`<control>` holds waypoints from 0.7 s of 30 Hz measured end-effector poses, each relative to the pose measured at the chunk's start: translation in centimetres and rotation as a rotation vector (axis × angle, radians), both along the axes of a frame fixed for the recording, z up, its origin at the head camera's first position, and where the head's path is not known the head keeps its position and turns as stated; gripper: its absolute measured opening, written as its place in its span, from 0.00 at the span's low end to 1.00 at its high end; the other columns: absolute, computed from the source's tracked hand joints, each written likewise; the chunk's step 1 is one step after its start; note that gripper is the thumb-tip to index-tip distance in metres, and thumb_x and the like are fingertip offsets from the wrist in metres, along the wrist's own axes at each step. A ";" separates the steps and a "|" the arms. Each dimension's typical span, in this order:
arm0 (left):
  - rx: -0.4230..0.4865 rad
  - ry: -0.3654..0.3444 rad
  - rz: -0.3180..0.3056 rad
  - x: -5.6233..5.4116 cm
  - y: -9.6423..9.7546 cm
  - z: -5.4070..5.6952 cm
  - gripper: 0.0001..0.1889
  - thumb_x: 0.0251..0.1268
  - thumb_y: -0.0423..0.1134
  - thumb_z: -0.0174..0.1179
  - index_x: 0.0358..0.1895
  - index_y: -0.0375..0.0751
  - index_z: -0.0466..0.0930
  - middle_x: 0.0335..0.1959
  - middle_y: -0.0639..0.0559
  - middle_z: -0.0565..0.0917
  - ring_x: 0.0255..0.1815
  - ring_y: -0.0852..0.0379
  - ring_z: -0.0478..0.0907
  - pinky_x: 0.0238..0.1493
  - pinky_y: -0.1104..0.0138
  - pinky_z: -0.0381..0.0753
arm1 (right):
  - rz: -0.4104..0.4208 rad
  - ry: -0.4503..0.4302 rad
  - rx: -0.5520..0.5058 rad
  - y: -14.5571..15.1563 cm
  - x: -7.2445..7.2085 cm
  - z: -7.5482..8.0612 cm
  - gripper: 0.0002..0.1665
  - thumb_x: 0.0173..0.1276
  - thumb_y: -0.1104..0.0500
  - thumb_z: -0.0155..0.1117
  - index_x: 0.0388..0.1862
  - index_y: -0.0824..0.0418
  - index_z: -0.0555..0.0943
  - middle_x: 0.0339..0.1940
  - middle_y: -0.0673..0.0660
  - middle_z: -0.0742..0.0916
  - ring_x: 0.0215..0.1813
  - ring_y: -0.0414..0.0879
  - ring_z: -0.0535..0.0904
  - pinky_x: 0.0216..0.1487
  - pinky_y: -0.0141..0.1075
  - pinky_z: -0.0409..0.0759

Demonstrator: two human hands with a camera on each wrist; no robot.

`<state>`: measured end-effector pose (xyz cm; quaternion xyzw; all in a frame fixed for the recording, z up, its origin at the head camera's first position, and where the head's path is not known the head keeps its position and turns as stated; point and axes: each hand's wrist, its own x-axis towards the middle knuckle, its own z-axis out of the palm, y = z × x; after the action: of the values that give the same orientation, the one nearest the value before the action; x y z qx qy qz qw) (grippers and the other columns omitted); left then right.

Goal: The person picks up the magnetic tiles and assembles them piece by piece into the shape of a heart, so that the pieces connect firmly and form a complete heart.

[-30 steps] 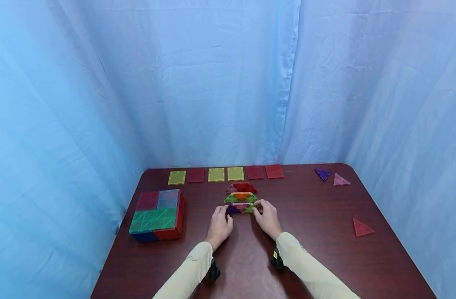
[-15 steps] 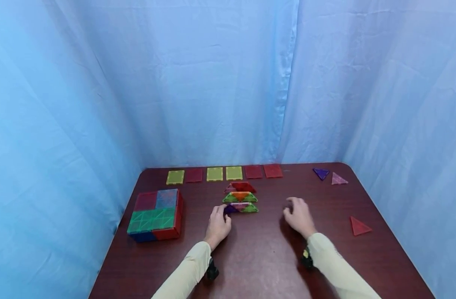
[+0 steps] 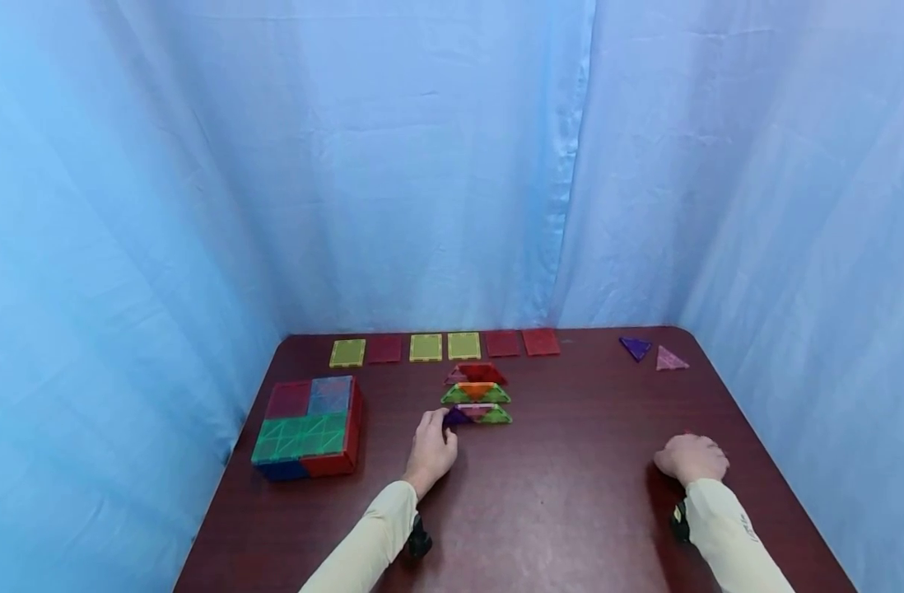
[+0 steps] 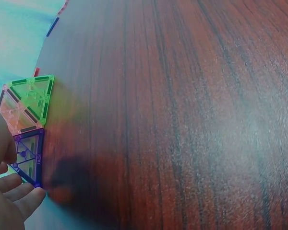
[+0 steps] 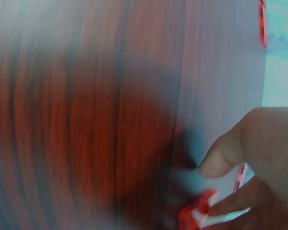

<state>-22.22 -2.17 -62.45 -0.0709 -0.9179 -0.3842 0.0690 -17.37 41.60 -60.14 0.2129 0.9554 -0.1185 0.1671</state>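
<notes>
In the head view, the nearest row of upright magnetic triangle tiles has a purple triangle [image 3: 457, 416] on the left, a pink triangle [image 3: 475, 411] in the middle and a green triangle [image 3: 498, 415] on the right. My left hand [image 3: 431, 447] holds the purple end, its fingers at the left corner; the left wrist view has the thumb by the tile's face. Far to the right, my right hand [image 3: 693, 458] covers most of a red triangle [image 3: 687, 432]. The right wrist view has the fingers touching this blurred tile, with the thumb apart from it.
Two similar upright rows, one green and orange [image 3: 476, 393], one pink and red [image 3: 477, 374], stand behind. Flat yellow and red square tiles [image 3: 426, 347] line the back edge. A stack of tiles [image 3: 305, 434] sits at left; purple and pink triangles [image 3: 670, 359] lie at back right.
My right hand has let go of the green end of the front row and moved right, over the red triangle. My left hand has stayed at the purple end.
</notes>
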 end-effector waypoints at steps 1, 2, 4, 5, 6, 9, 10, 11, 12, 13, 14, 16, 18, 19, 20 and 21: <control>-0.001 0.003 -0.004 0.0 0.0 0.0 0.19 0.68 0.30 0.58 0.61 0.34 0.78 0.55 0.39 0.80 0.58 0.41 0.81 0.59 0.51 0.81 | 0.029 0.030 -0.002 -0.4 -0.1 0.0 0.39 0.68 0.52 0.54 0.61 0.88 0.67 0.56 0.94 0.64 0.56 0.89 0.65 0.55 0.71 0.70; -0.003 0.006 -0.006 0.0 0.0 0.0 0.19 0.68 0.30 0.58 0.61 0.34 0.78 0.56 0.39 0.80 0.58 0.41 0.81 0.59 0.51 0.81 | 0.059 0.064 -0.001 -0.8 -0.3 -0.1 0.37 0.66 0.54 0.54 0.58 0.87 0.68 0.53 0.93 0.65 0.53 0.87 0.66 0.53 0.71 0.71; -0.004 0.029 -0.005 0.1 -0.1 0.0 0.20 0.66 0.29 0.58 0.61 0.34 0.78 0.55 0.39 0.80 0.56 0.40 0.81 0.57 0.51 0.82 | 0.115 0.138 -0.002 -1.9 -0.8 -0.4 0.33 0.62 0.57 0.54 0.54 0.86 0.70 0.50 0.88 0.68 0.48 0.84 0.69 0.48 0.70 0.72; -0.009 0.037 -0.002 0.2 -0.2 0.0 0.20 0.66 0.29 0.58 0.61 0.34 0.78 0.55 0.39 0.80 0.55 0.40 0.82 0.56 0.50 0.82 | 0.145 0.169 0.000 -2.6 -0.9 -0.6 0.32 0.61 0.58 0.55 0.54 0.85 0.70 0.48 0.86 0.69 0.47 0.83 0.70 0.46 0.69 0.73; -0.016 0.044 0.003 0.4 -0.3 0.0 0.20 0.65 0.29 0.58 0.60 0.34 0.78 0.54 0.39 0.79 0.54 0.41 0.82 0.55 0.51 0.82 | 0.175 0.200 0.005 -3.4 -1.1 -0.7 0.31 0.60 0.59 0.56 0.53 0.84 0.71 0.47 0.84 0.70 0.46 0.81 0.72 0.45 0.68 0.74; -0.039 0.068 0.017 1.0 -0.7 0.0 0.18 0.63 0.28 0.58 0.56 0.34 0.80 0.51 0.40 0.79 0.52 0.42 0.81 0.53 0.51 0.82 | 0.270 0.293 0.012 -5.9 -1.3 -1.3 0.32 0.56 0.59 0.59 0.56 0.80 0.75 0.47 0.80 0.73 0.44 0.77 0.74 0.44 0.65 0.77; -0.054 0.072 0.018 1.2 -0.8 0.0 0.16 0.62 0.28 0.58 0.54 0.34 0.80 0.49 0.41 0.79 0.50 0.42 0.80 0.52 0.52 0.81 | 0.305 0.323 0.014 -6.8 -1.3 -1.4 0.32 0.56 0.58 0.60 0.57 0.78 0.76 0.48 0.79 0.74 0.45 0.76 0.75 0.44 0.65 0.77; -0.070 0.080 0.013 1.5 -0.9 0.1 0.15 0.62 0.28 0.58 0.52 0.34 0.80 0.47 0.42 0.79 0.49 0.43 0.79 0.51 0.53 0.81 | 0.339 0.350 0.012 -7.7 -1.3 -1.6 0.33 0.55 0.58 0.62 0.58 0.77 0.77 0.48 0.78 0.75 0.46 0.75 0.75 0.45 0.64 0.77; -0.083 0.096 0.006 1.8 -0.9 0.1 0.13 0.61 0.28 0.59 0.49 0.34 0.81 0.45 0.43 0.78 0.48 0.44 0.79 0.50 0.54 0.81 | 0.373 0.381 0.010 -8.6 -1.3 -1.7 0.33 0.55 0.58 0.63 0.58 0.75 0.78 0.49 0.77 0.76 0.46 0.75 0.75 0.46 0.64 0.78; -0.094 0.111 -0.007 2.1 -0.9 0.2 0.12 0.60 0.28 0.59 0.47 0.35 0.81 0.42 0.44 0.78 0.45 0.45 0.78 0.48 0.54 0.80 | 0.410 0.411 0.008 -9.5 -1.2 -1.7 0.32 0.54 0.58 0.65 0.58 0.74 0.79 0.49 0.76 0.77 0.46 0.74 0.75 0.47 0.63 0.78; -0.105 0.127 -0.024 2.3 -0.9 0.3 0.10 0.59 0.29 0.59 0.45 0.35 0.81 0.40 0.45 0.78 0.43 0.46 0.77 0.47 0.55 0.80 | 0.448 0.436 0.006 -10.4 -1.1 -1.8 0.33 0.53 0.58 0.66 0.58 0.72 0.80 0.49 0.75 0.78 0.46 0.73 0.76 0.47 0.63 0.79; -0.133 0.149 -0.064 3.0 -0.8 0.5 0.08 0.58 0.29 0.60 0.41 0.36 0.81 0.37 0.48 0.77 0.40 0.48 0.76 0.44 0.58 0.80 | 0.528 0.476 -0.002 -12.3 -0.7 -1.6 0.32 0.51 0.60 0.67 0.57 0.71 0.81 0.46 0.72 0.80 0.44 0.70 0.77 0.46 0.60 0.79; -0.154 0.170 -0.107 3.6 -0.5 0.7 0.06 0.58 0.29 0.61 0.39 0.37 0.82 0.35 0.49 0.77 0.37 0.50 0.76 0.40 0.59 0.80 | 0.603 0.518 -0.003 -14.2 -0.2 -1.7 0.32 0.50 0.61 0.68 0.57 0.70 0.83 0.43 0.67 0.81 0.42 0.66 0.78 0.45 0.56 0.80; -0.165 0.173 -0.132 3.9 -0.3 0.7 0.05 0.58 0.30 0.61 0.38 0.38 0.82 0.34 0.50 0.77 0.36 0.51 0.76 0.40 0.60 0.80 | 0.638 0.539 -0.009 -15.2 0.1 -1.9 0.32 0.50 0.61 0.68 0.57 0.71 0.83 0.41 0.66 0.81 0.40 0.63 0.78 0.44 0.54 0.80; -0.178 0.178 -0.156 4.1 -0.2 0.8 0.05 0.59 0.30 0.61 0.37 0.38 0.83 0.34 0.50 0.78 0.36 0.52 0.77 0.40 0.61 0.80 | 0.668 0.557 -0.015 -16.2 0.3 -2.1 0.31 0.51 0.61 0.69 0.57 0.71 0.83 0.40 0.64 0.81 0.40 0.61 0.78 0.44 0.53 0.80; -0.197 0.182 -0.181 4.4 0.0 0.8 0.04 0.59 0.30 0.61 0.37 0.39 0.83 0.34 0.51 0.78 0.36 0.53 0.77 0.39 0.61 0.81 | 0.698 0.574 -0.024 -17.2 0.6 -2.3 0.30 0.52 0.62 0.70 0.56 0.71 0.84 0.39 0.63 0.81 0.39 0.59 0.78 0.44 0.51 0.80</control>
<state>-17.83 -2.15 -61.69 -0.1941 -0.9311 -0.2887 0.1098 -16.77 24.45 -62.42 -0.1657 0.9761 -0.1205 -0.0723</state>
